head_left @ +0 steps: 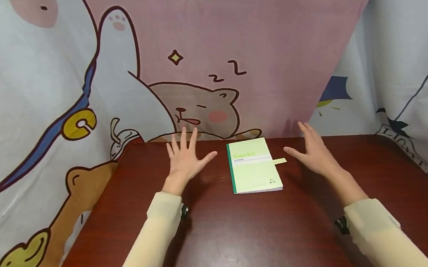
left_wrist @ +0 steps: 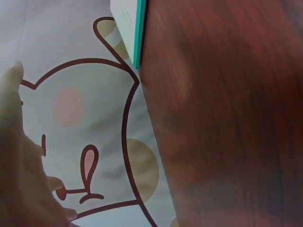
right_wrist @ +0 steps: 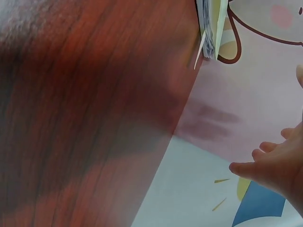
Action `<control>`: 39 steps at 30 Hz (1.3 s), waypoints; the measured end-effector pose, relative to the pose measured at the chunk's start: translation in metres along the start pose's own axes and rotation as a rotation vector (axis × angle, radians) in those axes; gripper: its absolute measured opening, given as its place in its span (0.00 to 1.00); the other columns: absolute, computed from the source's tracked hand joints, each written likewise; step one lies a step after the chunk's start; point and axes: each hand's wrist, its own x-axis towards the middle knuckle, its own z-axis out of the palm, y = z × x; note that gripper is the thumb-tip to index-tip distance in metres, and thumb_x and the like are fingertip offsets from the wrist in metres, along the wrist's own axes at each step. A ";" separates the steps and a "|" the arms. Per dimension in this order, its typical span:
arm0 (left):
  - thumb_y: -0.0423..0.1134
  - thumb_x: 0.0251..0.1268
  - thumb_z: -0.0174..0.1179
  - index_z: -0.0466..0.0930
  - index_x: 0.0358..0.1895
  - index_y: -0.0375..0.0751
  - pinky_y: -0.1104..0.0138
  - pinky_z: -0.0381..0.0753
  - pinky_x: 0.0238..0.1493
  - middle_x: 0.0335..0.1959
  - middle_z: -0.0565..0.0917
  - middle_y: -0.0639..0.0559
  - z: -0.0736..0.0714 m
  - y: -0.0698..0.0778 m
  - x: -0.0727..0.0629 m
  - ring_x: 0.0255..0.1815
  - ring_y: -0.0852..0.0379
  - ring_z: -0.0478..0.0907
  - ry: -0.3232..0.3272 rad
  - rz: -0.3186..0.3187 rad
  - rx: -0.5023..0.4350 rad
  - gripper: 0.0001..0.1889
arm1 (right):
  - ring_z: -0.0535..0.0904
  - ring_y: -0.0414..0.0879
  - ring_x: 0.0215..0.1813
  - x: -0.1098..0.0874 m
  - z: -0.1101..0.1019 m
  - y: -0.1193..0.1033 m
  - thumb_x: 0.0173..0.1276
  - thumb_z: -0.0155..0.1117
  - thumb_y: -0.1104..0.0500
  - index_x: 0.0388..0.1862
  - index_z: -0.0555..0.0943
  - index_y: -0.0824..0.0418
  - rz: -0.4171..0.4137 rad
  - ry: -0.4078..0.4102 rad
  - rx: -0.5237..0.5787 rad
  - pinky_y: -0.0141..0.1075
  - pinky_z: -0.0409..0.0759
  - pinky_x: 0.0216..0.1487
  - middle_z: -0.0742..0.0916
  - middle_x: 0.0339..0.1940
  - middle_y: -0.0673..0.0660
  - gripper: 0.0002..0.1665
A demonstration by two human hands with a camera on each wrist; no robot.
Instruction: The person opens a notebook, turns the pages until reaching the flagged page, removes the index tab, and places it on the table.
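Note:
A pale green notebook with a darker green spine lies closed on the table, its cover printed "Gambit". From its right edge sticks a small pale yellow-green tab. To the left of the notebook, my left hand is held above the table with fingers spread and touches nothing. On the other side hovers my right hand, thumb stretched toward the tab, also holding nothing. The left wrist view catches the left hand at its left edge and the notebook's spine at the top. Fingers of the right hand show in the right wrist view.
The dark red-brown wooden table reaches back to a hanging cloth with cartoon animals. Light sleeves cover both forearms, and a dark strap shows at the right cuff.

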 end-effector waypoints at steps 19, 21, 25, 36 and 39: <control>0.78 0.60 0.48 0.39 0.82 0.59 0.38 0.41 0.78 0.83 0.43 0.44 0.010 -0.004 -0.006 0.82 0.31 0.37 -0.059 -0.011 -0.043 0.53 | 0.48 0.71 0.79 -0.002 0.012 -0.002 0.70 0.63 0.40 0.82 0.40 0.65 0.035 -0.030 0.022 0.69 0.50 0.74 0.53 0.81 0.73 0.60; 0.78 0.60 0.48 0.40 0.82 0.58 0.39 0.42 0.78 0.83 0.45 0.44 0.011 -0.004 -0.007 0.82 0.31 0.38 -0.063 -0.010 -0.054 0.52 | 0.49 0.71 0.79 -0.001 0.013 -0.002 0.70 0.63 0.39 0.82 0.40 0.66 0.036 -0.032 0.023 0.68 0.50 0.74 0.53 0.81 0.73 0.60; 0.77 0.61 0.49 0.38 0.82 0.60 0.40 0.44 0.78 0.83 0.46 0.45 0.012 -0.006 -0.010 0.82 0.33 0.42 -0.083 -0.013 -0.072 0.52 | 0.50 0.71 0.79 0.000 0.016 0.000 0.69 0.62 0.38 0.82 0.42 0.66 0.029 -0.031 0.029 0.68 0.51 0.73 0.54 0.80 0.73 0.60; 0.76 0.61 0.50 0.39 0.82 0.58 0.45 0.53 0.78 0.82 0.51 0.43 0.018 -0.006 -0.014 0.81 0.36 0.48 -0.125 -0.014 -0.094 0.52 | 0.54 0.71 0.77 0.000 0.021 0.000 0.70 0.63 0.42 0.80 0.48 0.70 0.021 -0.051 0.004 0.66 0.55 0.73 0.59 0.78 0.74 0.55; 0.76 0.60 0.50 0.40 0.82 0.58 0.44 0.57 0.77 0.82 0.52 0.44 0.020 -0.006 -0.016 0.81 0.37 0.49 -0.139 -0.023 -0.116 0.52 | 0.55 0.71 0.77 0.000 0.022 0.000 0.71 0.63 0.42 0.79 0.49 0.71 0.019 -0.062 0.002 0.65 0.56 0.73 0.60 0.77 0.75 0.54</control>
